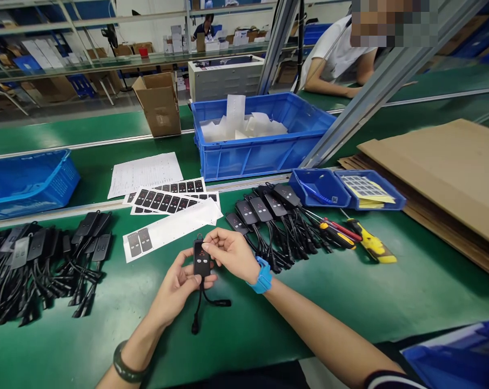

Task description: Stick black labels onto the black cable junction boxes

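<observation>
Fingers of the left hand (175, 286) cradle a slim black controller box (202, 266) above a green worktop (244, 346), thumb pressed on its lower end, while the right hand (234, 254) pinches narrowly at the upper edge. Whether the right fingertips grip a separate film cannot be told. A dark, polished bangle (126, 364) circles one wrist, a bright blue band (262, 275) the other.

Judging by its size against the palm, the rigid case should be light and smooth, perhaps slightly slippery; its long sides offer the surest hold, away from the printed face. Two short cables (199, 308) trail below, apparently rubbery and flexible, likely to swing and best spared any pulling.

Just beyond lies a glossy white label sheet (175, 227), mostly bare, with two dark rectangular labels at one end; fuller strips (165, 200) overlap behind it. Similar boxes, cables tangled, are heaped at left (35, 270) and fanned out at right (264, 208), near a yellow-handled tool (372, 243).

Farther back, a ribbed blue plastic bin (248, 156) holds crumpled, translucent white pieces (244, 124) near an open corrugated carton (159, 105). Beyond, a person in white (329, 56) leans on another green surface.
</observation>
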The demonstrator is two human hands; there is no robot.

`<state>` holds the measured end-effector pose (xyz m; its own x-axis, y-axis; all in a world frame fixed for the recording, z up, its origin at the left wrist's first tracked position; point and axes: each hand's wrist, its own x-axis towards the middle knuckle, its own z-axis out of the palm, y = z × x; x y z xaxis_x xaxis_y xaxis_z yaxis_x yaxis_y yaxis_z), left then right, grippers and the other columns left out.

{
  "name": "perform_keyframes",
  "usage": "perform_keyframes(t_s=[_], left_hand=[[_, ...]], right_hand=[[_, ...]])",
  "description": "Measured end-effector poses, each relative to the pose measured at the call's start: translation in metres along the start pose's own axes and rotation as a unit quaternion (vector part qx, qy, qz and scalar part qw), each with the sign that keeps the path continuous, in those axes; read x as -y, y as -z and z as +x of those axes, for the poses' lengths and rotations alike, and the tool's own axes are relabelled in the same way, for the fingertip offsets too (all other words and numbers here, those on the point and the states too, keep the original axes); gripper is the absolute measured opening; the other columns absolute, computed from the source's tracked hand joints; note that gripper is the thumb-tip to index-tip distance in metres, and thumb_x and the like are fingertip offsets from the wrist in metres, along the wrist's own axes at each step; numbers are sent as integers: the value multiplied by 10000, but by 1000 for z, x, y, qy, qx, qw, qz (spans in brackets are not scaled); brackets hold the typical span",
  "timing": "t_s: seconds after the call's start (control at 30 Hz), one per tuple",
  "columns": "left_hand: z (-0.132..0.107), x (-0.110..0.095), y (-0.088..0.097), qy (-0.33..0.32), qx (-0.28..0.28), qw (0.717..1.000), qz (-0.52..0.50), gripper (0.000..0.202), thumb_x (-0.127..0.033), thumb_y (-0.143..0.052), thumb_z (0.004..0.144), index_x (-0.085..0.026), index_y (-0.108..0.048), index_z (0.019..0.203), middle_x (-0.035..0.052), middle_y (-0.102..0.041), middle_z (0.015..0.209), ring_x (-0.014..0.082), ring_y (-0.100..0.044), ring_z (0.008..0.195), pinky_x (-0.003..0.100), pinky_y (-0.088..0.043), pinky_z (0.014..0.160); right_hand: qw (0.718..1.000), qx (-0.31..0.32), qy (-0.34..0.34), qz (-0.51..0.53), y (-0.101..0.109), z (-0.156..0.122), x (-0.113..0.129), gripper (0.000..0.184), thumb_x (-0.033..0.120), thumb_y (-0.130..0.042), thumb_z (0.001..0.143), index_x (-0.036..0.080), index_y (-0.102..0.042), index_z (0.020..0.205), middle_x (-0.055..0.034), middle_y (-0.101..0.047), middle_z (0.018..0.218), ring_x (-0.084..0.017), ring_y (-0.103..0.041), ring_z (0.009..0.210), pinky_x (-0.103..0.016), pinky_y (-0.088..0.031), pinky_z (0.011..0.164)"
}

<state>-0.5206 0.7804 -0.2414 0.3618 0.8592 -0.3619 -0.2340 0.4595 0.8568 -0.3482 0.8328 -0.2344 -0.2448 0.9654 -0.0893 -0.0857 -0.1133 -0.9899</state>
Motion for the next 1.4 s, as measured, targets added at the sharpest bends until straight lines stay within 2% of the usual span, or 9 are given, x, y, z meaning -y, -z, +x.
perform_keyframes(t_s=[0.6,0.67,0.77,0.87,0.97,1.07,1.13,1.27,1.4], left_hand=[[-1,8,-3,-20,-5,1000,20,474,-377,-677,895,-206,-432,1263,145,-716,1139,292,-704,1052,437,-530,958],[-1,8,-3,-24,-7,999,21,462,-377,-687,888,-206,-437,1236,142,-721,1125,289,-709,1038,430,-535,947],[-1,8,-3,-28,-6,999,20,425,-359,-697,881,-204,-444,1186,142,-720,1130,278,-718,1012,414,-545,925],[0,6,-3,-26,-8,1000,2,418,-333,-716,863,-201,-450,1158,131,-731,1096,264,-729,970,394,-560,892],[2,5,0,-19,-24,999,-38,411,-326,-725,840,-205,-459,1130,79,-754,964,251,-742,898,379,-578,838],[5,6,3,-19,-52,996,-74,339,-340,-666,872,-204,-472,1114,49,-753,892,242,-743,877,375,-585,814],[7,7,4,-22,-74,995,-67,312,-343,-632,897,-204,-472,1126,47,-752,896,231,-739,889,363,-584,819],[10,11,5,-37,-106,994,-6,381,-401,-645,894,-208,-450,1159,46,-747,912,214,-742,841,341,-594,774],[11,14,4,-40,-112,993,26,416,-459,-655,873,-208,-430,1117,40,-740,886,201,-743,757,327,-599,708]], right_hand=[[998,-58,3,-30,-6,-1,-10,157,300,-693,720,168,-611,710,14,-588,602,-83,-498,452,-202,-424,379],[997,-62,11,-41,-5,-2,-10,172,295,-694,732,172,-617,825,20,-602,626,-90,-516,468,-208,-438,401],[997,-58,21,-49,-4,-4,-8,412,266,-698,748,211,-519,1115,69,-573,639,-99,-524,487,-216,-456,441],[993,-61,43,-93,-3,-3,-9,480,239,-708,739,238,-464,1152,67,-528,716,-102,-513,574,-214,-455,491],[991,-14,35,-128,-3,-2,-14,536,246,-762,700,239,-490,1162,27,-525,847,-115,-509,685,-221,-457,540],[989,91,9,-118,-5,-4,-20,771,269,-829,637,230,-457,1311,-41,-567,1052,-146,-554,795,-259,-507,615],[986,142,8,-89,-7,-6,-23,843,285,-823,655,223,-417,1391,-81,-570,1171,-167,-583,851,-285,-534,668],[989,133,19,-56,-12,-9,-24,501,264,-599,865,195,-497,1351,-63,-635,1053,-163,-592,815,-276,-518,665],[991,84,29,-96,-16,-9,-25,316,160,-506,865,179,-616,1161,-8,-621,836,-129,-529,694,-242,-468,618]])
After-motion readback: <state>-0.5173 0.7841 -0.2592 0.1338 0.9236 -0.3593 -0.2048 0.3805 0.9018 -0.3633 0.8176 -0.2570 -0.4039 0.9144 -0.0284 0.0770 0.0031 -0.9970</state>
